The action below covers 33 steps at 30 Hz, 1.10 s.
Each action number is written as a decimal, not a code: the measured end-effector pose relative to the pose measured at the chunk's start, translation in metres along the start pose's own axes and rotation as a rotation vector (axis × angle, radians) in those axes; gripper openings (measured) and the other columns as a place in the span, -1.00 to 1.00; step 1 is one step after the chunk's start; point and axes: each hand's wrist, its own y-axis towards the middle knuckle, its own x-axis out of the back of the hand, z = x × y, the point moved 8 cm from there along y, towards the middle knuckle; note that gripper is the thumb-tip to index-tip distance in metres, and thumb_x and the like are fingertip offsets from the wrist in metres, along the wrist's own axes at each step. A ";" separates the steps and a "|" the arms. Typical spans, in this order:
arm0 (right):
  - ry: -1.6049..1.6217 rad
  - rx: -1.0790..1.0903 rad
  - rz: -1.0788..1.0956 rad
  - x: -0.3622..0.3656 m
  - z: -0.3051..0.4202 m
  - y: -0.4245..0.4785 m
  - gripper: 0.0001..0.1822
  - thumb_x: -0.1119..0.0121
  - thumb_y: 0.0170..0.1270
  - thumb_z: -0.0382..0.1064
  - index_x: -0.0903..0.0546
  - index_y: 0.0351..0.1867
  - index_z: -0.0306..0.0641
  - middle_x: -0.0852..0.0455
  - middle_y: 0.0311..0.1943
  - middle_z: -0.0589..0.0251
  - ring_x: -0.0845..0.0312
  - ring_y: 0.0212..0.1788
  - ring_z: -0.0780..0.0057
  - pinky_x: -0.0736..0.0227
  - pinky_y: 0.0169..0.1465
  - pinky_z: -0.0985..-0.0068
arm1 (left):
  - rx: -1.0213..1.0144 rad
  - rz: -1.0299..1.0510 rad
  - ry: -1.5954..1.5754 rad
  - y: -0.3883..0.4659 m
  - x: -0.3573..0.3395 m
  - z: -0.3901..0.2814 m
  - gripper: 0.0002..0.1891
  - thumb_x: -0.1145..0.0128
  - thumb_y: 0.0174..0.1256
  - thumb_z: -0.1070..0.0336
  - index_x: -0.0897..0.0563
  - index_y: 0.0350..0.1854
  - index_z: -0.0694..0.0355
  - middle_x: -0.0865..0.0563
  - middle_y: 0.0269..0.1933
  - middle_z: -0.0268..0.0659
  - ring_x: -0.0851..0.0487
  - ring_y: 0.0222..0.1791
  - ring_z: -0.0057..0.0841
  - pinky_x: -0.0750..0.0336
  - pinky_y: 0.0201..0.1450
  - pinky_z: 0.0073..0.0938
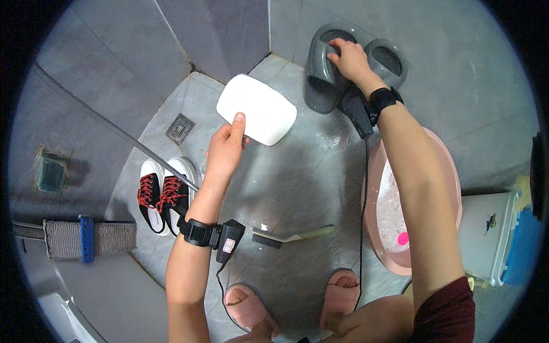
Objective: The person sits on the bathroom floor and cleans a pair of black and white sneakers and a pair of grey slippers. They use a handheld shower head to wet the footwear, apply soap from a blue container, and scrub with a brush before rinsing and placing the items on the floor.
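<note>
My left hand grips the near edge of a white rounded rectangular panel, thumb on top. Near the wall at the upper right, my right hand reaches over a pair of grey slippers, its fingers apart at the left one; whether it touches the slipper is hard to tell. A scrubbing brush with dark bristles and a pale green handle lies on the wet tiled floor. To the right, partly behind my right arm, a pink basin holds foamy water and a bright pink round thing. Both wrists carry black strapped devices with cables.
Black canvas shoes with red laces stand at the left, crossed by a shower hose. A floor drain lies above them. A flat mop head is at far left. A white container stands right of the basin.
</note>
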 end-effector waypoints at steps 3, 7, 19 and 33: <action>0.005 0.023 -0.085 -0.003 -0.005 0.008 -0.60 -0.25 0.16 -0.07 -0.58 0.05 0.01 -0.65 -0.08 0.06 -0.47 0.05 -0.01 -0.40 0.12 0.17 | 0.021 0.016 0.080 -0.002 0.000 0.011 -0.37 0.08 0.33 -0.33 -0.63 -0.45 0.25 -0.62 -0.51 -0.39 -0.49 -0.45 -0.67 -0.37 -0.25 -0.62; -0.060 -0.059 -0.056 -0.013 -0.010 0.011 -0.58 -0.23 0.17 -0.09 -0.56 0.10 0.06 -0.57 0.03 0.06 -0.41 0.12 -0.02 -0.40 0.13 0.14 | 0.025 0.047 0.155 -0.001 0.003 0.026 -0.37 0.08 0.32 -0.33 -0.66 -0.40 0.25 -0.64 -0.49 -0.39 -0.54 -0.42 -0.64 -0.37 -0.17 -0.61; 0.079 0.091 -0.145 0.027 0.066 -0.043 -0.48 -0.23 0.15 -0.08 -0.49 0.15 -0.16 -0.44 0.14 -0.07 -0.35 0.18 -0.04 -0.38 0.18 0.17 | -0.174 0.223 0.400 -0.054 0.011 0.021 -0.51 -0.01 0.34 -0.18 -0.69 -0.25 0.22 -0.65 -0.52 -0.31 -0.58 -0.43 -0.52 -0.15 0.08 -0.47; 0.527 0.330 0.523 0.061 0.204 -0.310 -0.53 -0.26 0.13 -0.20 -0.46 0.05 -0.37 -0.49 0.01 -0.11 -0.44 0.06 0.03 -0.36 0.13 0.23 | -0.486 0.354 0.891 -0.147 -0.010 0.038 -0.68 -0.16 0.23 -0.03 -0.62 -0.37 0.15 -0.67 -0.44 -0.25 -0.60 -0.37 -0.31 -0.14 -0.05 -0.26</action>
